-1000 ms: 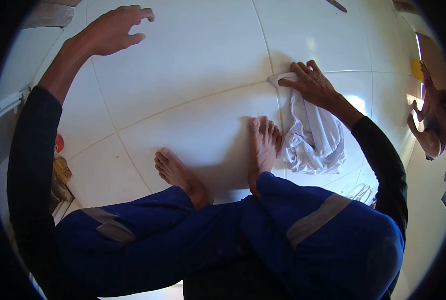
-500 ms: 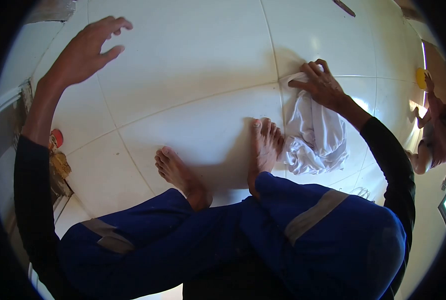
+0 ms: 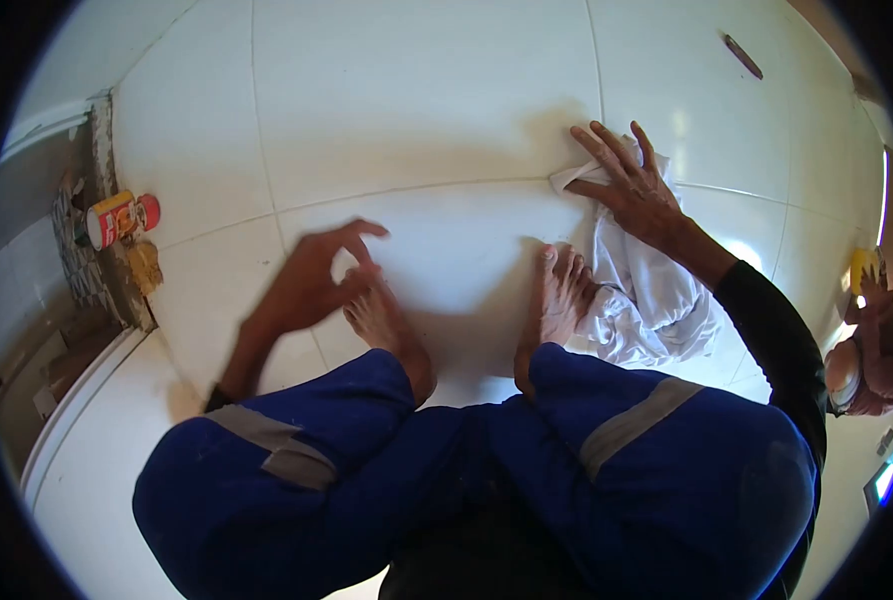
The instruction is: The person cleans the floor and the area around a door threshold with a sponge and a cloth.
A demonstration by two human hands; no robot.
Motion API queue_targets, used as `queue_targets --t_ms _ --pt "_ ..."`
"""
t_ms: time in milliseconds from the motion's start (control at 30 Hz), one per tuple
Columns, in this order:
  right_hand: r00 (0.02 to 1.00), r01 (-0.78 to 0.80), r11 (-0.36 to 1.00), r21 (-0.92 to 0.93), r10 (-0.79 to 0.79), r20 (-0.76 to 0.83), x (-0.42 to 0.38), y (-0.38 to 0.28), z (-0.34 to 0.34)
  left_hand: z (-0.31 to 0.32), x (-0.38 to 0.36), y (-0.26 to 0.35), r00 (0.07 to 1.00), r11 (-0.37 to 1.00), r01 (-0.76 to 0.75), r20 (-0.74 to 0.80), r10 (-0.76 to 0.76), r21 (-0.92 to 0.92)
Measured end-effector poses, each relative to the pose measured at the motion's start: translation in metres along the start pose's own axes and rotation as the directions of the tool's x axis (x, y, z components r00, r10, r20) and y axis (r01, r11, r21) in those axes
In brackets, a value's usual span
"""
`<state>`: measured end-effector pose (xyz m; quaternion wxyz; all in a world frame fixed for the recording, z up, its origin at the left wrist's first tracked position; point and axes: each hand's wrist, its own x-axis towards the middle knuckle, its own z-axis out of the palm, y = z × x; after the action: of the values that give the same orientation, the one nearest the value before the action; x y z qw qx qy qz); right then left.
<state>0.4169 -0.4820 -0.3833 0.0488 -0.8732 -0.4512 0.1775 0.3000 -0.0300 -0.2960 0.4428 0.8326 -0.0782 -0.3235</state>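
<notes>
A white, crumpled cloth (image 3: 656,300) lies on the tiled floor beside my right foot. My right hand (image 3: 634,195) rests on its upper end with the fingers spread, pressing the fabric near a tile joint. Some cloth shows between the thumb and the fingers. Over my left foot (image 3: 378,318) hangs my left hand (image 3: 326,275), slightly blurred, with thumb and fingers curved and apart and nothing between them.
A dark, slim object (image 3: 743,57) lies on the floor at the upper right. At the left, a container with a red lid (image 3: 116,220) and a yellowish lump (image 3: 145,268) are by a doorway edge. Another person (image 3: 871,350) holds something yellow (image 3: 863,270) at the far right.
My left hand has come down and inward from the upper left to above my left foot. My right hand's fingers have spread out on the cloth. The view has shifted, showing more at the left.
</notes>
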Motion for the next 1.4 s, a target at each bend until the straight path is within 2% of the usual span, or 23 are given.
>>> queue_targets --t_ms 67,167,200,267,467,533,633,667,733,800,833,867,900,933,1000,1033,1067,1133,1167,1233,1267,1333,1400 --pt "0.999 0.033 0.998 -0.057 -0.032 0.018 0.011 -0.009 -0.003 0.041 -0.017 0.002 0.953 0.901 0.302 0.099 -0.285 -0.313" --pt "0.987 0.14 0.99 -0.03 -0.142 -0.078 0.037 -0.023 0.007 0.112 -0.033 0.001 0.991 0.965 0.018 -0.121 -0.051 -0.26" --pt "0.982 0.168 0.985 -0.046 -0.171 -0.08 0.048 -0.032 0.006 0.123 -0.037 0.011 0.987 0.964 0.016 -0.152 -0.058 -0.265" --pt "0.955 0.237 0.965 -0.111 -0.253 -0.155 0.073 -0.051 -0.001 0.134 -0.046 0.033 0.994 0.867 0.086 -0.023 -0.111 -0.491" --pt "0.902 0.335 0.941 -0.047 -0.335 -0.272 0.128 -0.084 0.009 0.144 -0.082 0.072 0.993 0.752 0.116 0.075 -0.089 -0.649" --pt "0.914 0.298 0.953 -0.046 -0.299 -0.273 0.112 -0.069 0.014 0.159 -0.095 0.075 0.986 0.683 0.166 0.128 -0.106 -0.711" --pt "0.98 0.18 0.978 -0.104 -0.188 -0.071 0.055 -0.027 0.0 0.187 -0.104 0.066 0.966 0.616 0.259 0.21 -0.152 -0.744" --pt "0.982 0.162 0.984 -0.081 -0.168 -0.086 0.037 -0.009 -0.002 0.19 -0.103 0.063 0.969 0.609 0.247 0.204 -0.141 -0.753" --pt "0.987 0.126 0.987 -0.096 -0.135 -0.085 0.008 0.005 -0.015 0.191 -0.099 0.053 0.987 0.719 0.101 -0.019 -0.157 -0.688" --pt "0.999 -0.033 0.999 0.006 0.033 -0.029 -0.012 0.016 -0.018 0.193 -0.095 0.052 0.992 0.71 0.07 -0.025 -0.122 -0.701" --pt "0.999 -0.024 1.0 -0.01 0.024 -0.033 -0.015 0.019 -0.018 0.193 -0.091 0.053 0.995 0.704 0.05 -0.028 -0.098 -0.708" --pt "0.99 -0.125 0.977 0.173 0.133 -0.037 -0.017 0.019 -0.015 0.191 -0.085 0.05 0.994 0.703 0.036 -0.046 -0.097 -0.71" --pt "0.972 -0.214 0.91 0.356 0.235 -0.018 -0.017 0.015 -0.012 0.188 -0.078 0.045 0.979 0.798 -0.015 -0.171 -0.111 -0.603" --pt "0.976 -0.193 0.914 0.357 0.216 -0.025 -0.014 0.001 -0.009 0.182 -0.071 0.038 0.949 0.88 -0.041 -0.294 -0.114 -0.474" --pt "0.914 -0.024 0.831 0.555 0.244 -0.324 -0.003 -0.04 0.003 0.17 -0.053 0.025 0.873 0.831 -0.146 -0.465 -0.147 -0.537" --pt "0.945 -0.158 0.678 0.718 0.314 -0.088 0.008 -0.07 -0.02 0.158 -0.045 0.022 0.861 0.764 -0.19 -0.478 -0.172 -0.616" --pt "0.957 -0.231 0.364 0.902 0.252 0.144 0.024 -0.114 -0.06 0.147 -0.035 0.019 0.85 0.687 -0.238 -0.49 -0.195 -0.686" --pt "0.97 -0.219 0.099 0.971 0.132 0.205 0.043 -0.167 -0.082 0.131 -0.01 0.007 0.79 0.5 -0.528 -0.613 -0.008 -0.687" --pt "0.973 -0.208 0.097 0.973 0.117 0.197 0.051 -0.186 -0.096 0.126 -0.004 0.012 0.784 0.511 -0.528 -0.621 -0.014 -0.678" --pt "0.984 -0.161 -0.023 0.987 -0.08 0.158 0.065 -0.215 -0.123 0.112 -0.002 0.027 0.814 0.123 -0.57 -0.579 -0.053 -0.812" --pt "0.983 -0.158 -0.015 0.987 -0.094 0.156 0.072 -0.225 -0.131 0.107 -0.009 0.03 0.805 0.125 -0.582 -0.591 -0.058 -0.804" --pt "0.995 0.019 -0.256 0.966 -0.092 -0.044 0.088 -0.242 -0.146 0.11 -0.023 0.035 0.951 -0.046 -0.301 -0.297 -0.082 -0.952" --pt "0.99 0.121 -0.215 0.969 -0.043 -0.133 0.103 -0.246 -0.155 0.12 -0.03 0.038 0.925 -0.108 -0.378 -0.37 -0.089 -0.92"
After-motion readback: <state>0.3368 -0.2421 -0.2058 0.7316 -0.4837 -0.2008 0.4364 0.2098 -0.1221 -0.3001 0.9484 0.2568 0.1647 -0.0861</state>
